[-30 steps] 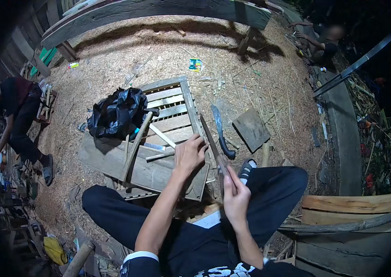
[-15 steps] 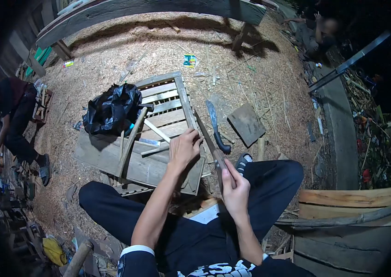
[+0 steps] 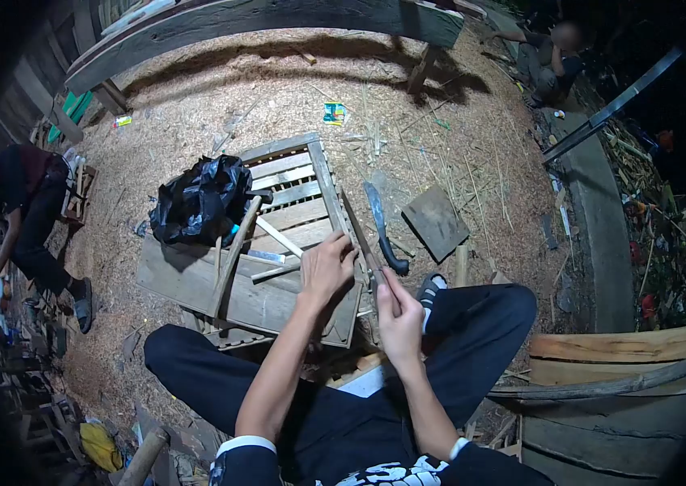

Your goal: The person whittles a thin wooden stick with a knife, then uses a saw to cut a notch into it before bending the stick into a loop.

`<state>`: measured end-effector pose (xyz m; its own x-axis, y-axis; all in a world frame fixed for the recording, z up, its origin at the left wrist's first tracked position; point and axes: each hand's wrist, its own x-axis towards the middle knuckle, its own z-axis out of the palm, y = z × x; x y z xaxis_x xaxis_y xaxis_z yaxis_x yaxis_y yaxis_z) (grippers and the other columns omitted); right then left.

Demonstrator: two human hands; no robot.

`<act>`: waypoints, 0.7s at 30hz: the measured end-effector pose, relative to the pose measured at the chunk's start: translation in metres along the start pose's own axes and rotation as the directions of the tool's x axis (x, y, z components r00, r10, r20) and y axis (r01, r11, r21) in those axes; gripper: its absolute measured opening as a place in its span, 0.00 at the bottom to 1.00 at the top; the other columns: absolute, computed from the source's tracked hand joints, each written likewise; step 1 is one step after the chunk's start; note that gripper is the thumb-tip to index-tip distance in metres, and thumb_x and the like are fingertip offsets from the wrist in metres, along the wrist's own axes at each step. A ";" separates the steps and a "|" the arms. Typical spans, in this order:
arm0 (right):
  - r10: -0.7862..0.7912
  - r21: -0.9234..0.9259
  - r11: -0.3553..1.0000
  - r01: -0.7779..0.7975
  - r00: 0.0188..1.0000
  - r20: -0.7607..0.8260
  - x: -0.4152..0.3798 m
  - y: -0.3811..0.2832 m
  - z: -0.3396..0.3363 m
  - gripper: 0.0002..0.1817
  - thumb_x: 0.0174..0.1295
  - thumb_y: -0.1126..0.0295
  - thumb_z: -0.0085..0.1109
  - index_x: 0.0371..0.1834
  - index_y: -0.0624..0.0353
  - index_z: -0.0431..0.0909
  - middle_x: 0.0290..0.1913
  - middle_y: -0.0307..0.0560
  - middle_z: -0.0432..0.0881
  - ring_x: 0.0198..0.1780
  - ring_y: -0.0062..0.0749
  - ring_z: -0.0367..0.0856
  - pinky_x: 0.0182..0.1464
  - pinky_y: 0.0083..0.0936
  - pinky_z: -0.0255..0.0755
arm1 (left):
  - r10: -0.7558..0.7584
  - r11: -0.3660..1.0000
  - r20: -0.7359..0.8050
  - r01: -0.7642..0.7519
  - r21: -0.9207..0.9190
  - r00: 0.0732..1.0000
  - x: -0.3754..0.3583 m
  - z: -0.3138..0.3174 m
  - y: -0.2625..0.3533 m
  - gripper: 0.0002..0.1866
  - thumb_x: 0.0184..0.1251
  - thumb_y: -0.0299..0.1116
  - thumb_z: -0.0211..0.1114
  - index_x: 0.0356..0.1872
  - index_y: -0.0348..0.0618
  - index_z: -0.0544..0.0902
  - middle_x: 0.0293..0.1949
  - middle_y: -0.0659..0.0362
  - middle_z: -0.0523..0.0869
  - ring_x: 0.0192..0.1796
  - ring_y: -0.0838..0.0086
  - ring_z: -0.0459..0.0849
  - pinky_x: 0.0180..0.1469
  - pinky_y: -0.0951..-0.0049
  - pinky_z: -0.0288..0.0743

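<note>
My right hand (image 3: 399,318) is wrapped round the lower part of a long dark blade-like tool (image 3: 358,230), which slants up and left beside the slatted wooden frame. At the frame's right edge, my left hand (image 3: 327,266) has its fingers curled together; what they pinch, if anything, is hidden. Under and past my left hand lies the slatted wooden piece (image 3: 301,212) on a board (image 3: 258,301). A hammer (image 3: 237,255) and thin wood strips (image 3: 280,236) rest on it. A black plastic bag (image 3: 201,198) sits at its left.
A machete (image 3: 379,223) and a square board (image 3: 436,223) lie on the ground ahead. A long wooden bench (image 3: 262,26) spans the top. One person (image 3: 31,219) bends at the left; another (image 3: 549,65) squats at the upper right. Planks (image 3: 622,405) lie at the lower right.
My right hand has moved slightly down and left with the tool, nearer my left hand. The person at the upper right has shifted posture, and the view has moved a little.
</note>
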<state>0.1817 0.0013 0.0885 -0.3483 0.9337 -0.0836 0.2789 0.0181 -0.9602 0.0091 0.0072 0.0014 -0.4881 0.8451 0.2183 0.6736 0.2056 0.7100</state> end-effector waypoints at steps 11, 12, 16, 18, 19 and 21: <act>-0.052 -0.036 0.998 0.052 0.999 0.015 -0.009 0.015 -0.006 0.24 0.81 0.67 0.57 0.71 0.76 0.77 0.65 0.65 0.86 0.65 0.36 0.85 0.65 0.30 0.77 | 0.037 0.999 0.048 -0.036 -0.013 0.998 -0.008 -0.005 0.003 0.12 0.67 0.39 0.74 0.42 0.42 0.89 0.44 0.55 0.89 0.41 0.52 0.90 0.41 0.55 0.83; -0.064 -0.070 0.995 0.064 0.998 0.002 -0.011 0.013 -0.004 0.24 0.81 0.67 0.56 0.71 0.76 0.76 0.65 0.65 0.86 0.66 0.36 0.85 0.66 0.30 0.77 | 0.044 0.999 0.048 -0.044 0.001 0.998 -0.006 -0.007 0.006 0.11 0.67 0.39 0.73 0.42 0.42 0.89 0.43 0.55 0.89 0.41 0.51 0.90 0.41 0.54 0.83; -0.021 0.030 0.999 0.021 1.000 -0.020 0.003 0.015 0.006 0.24 0.81 0.68 0.56 0.71 0.77 0.76 0.65 0.64 0.86 0.66 0.35 0.84 0.66 0.29 0.76 | -0.021 1.000 0.019 0.020 0.016 1.000 -0.003 -0.004 0.007 0.11 0.68 0.39 0.73 0.40 0.42 0.88 0.42 0.56 0.88 0.40 0.51 0.90 0.40 0.54 0.82; -0.055 0.010 0.998 0.055 0.998 -0.020 0.001 0.016 0.002 0.24 0.81 0.68 0.56 0.71 0.76 0.76 0.65 0.63 0.86 0.65 0.34 0.84 0.66 0.28 0.76 | -0.015 1.000 0.009 0.015 -0.010 1.000 0.000 -0.004 0.009 0.11 0.68 0.39 0.73 0.40 0.42 0.88 0.42 0.55 0.88 0.40 0.50 0.90 0.39 0.54 0.82; -0.078 -0.007 0.997 0.078 0.997 -0.013 -0.006 0.017 0.000 0.23 0.81 0.68 0.56 0.71 0.76 0.76 0.65 0.63 0.86 0.65 0.34 0.84 0.66 0.28 0.76 | -0.019 0.999 0.005 0.019 -0.030 1.000 -0.003 -0.005 0.009 0.11 0.69 0.39 0.72 0.39 0.41 0.88 0.42 0.55 0.88 0.40 0.50 0.90 0.39 0.54 0.82; -0.051 -0.006 0.999 0.051 0.999 -0.013 -0.012 0.015 0.000 0.23 0.81 0.68 0.57 0.71 0.76 0.76 0.65 0.63 0.86 0.65 0.34 0.84 0.66 0.27 0.76 | -0.017 1.000 0.012 0.017 -0.020 1.000 -0.003 -0.006 0.007 0.11 0.69 0.39 0.72 0.39 0.41 0.87 0.42 0.55 0.88 0.40 0.50 0.90 0.40 0.54 0.81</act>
<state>0.1904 -0.0090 0.0748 -0.3503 0.9361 -0.0314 0.2664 0.0675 -0.9615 0.0119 0.0026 0.0099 -0.4930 0.8472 0.1981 0.6539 0.2105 0.7267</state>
